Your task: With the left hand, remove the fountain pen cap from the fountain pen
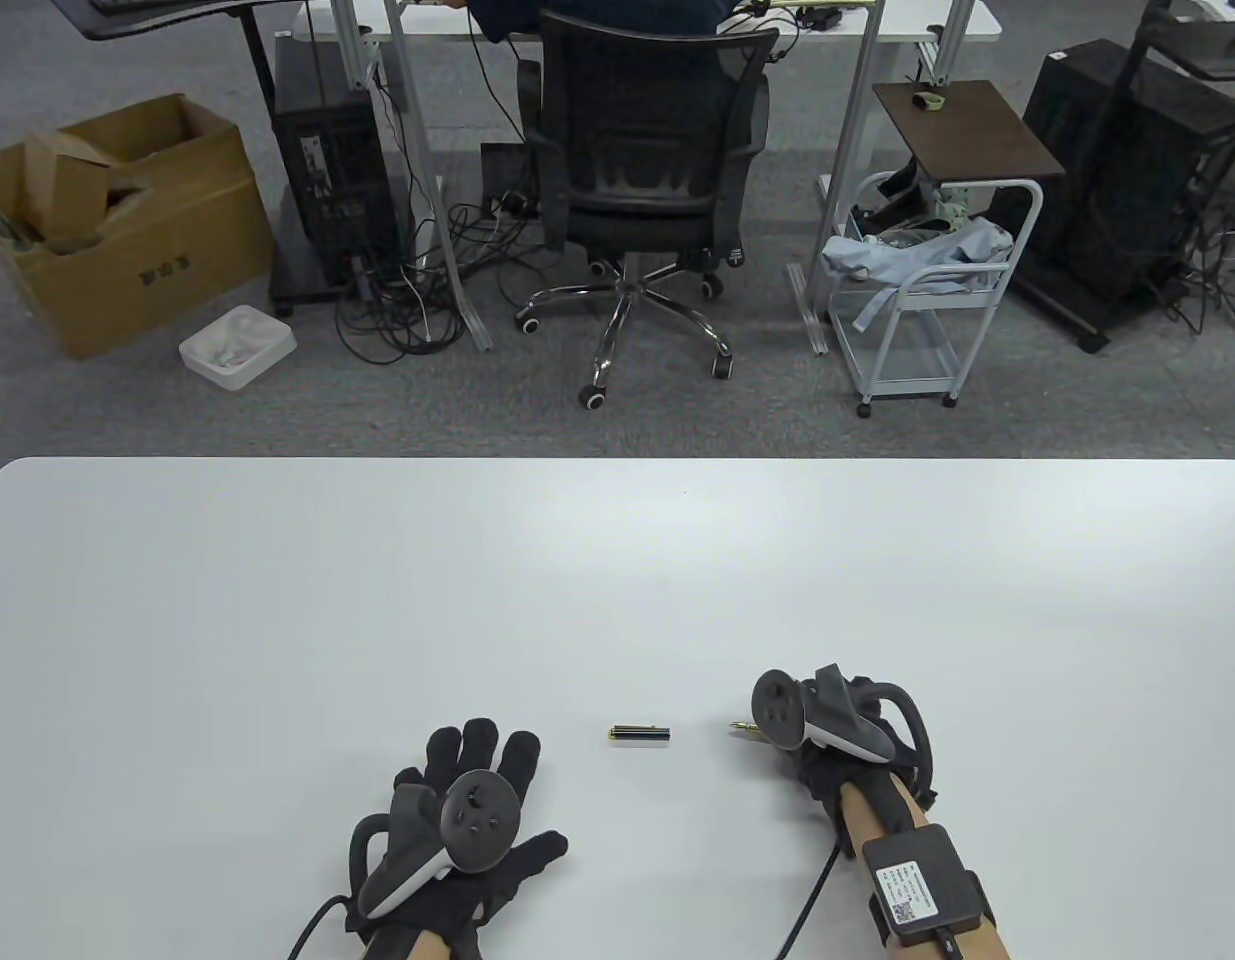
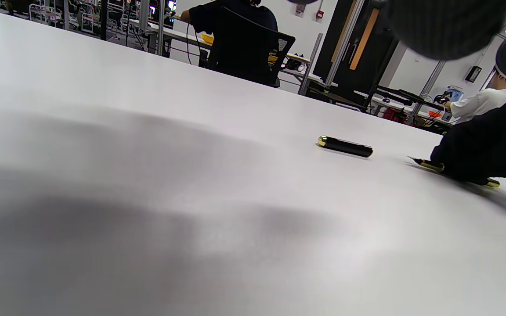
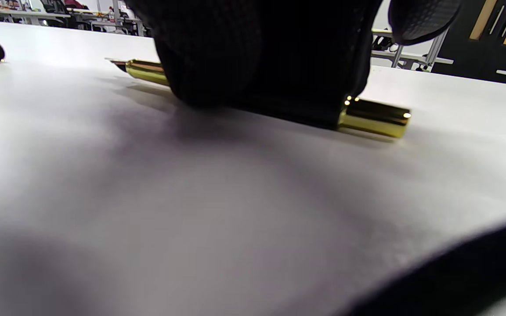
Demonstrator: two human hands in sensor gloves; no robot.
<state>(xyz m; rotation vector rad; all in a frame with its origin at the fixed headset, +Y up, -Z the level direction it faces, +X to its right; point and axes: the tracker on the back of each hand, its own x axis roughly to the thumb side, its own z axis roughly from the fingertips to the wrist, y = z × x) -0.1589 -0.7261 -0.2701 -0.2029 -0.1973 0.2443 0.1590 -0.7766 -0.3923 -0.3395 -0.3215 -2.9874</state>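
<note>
- The cap is lying on its side on the white counter, apart from the pen and between the two hands, so the removal is looking done.
- The left hand is resting flat on the counter with its fingers spread wide, gripping nothing; the cap is sitting near its fingertips but not touching them.
- The right hand is covering the pen and pressing it against the counter. The gold nib end is poking out on the side facing the cap, and the gold tail end is showing on the other side. Whether the fingers are wrapping around the barrel or only lying on it, I cannot tell.
- Risks from here, as I am judging them:
  - The cap is round and lying loose, so a nudge from the left fingertips could be sending it rolling across the smooth counter.
  - The bare nib is pointing toward the cap and sitting low to the surface; sliding the pen forward could be scraping the tip or leaving ink on the counter.
  - If the right hand is lifting without a firm grip, the pen could be rolling away too.
  - The black glove could be picking up ink if it is brushing the nib.
</note>
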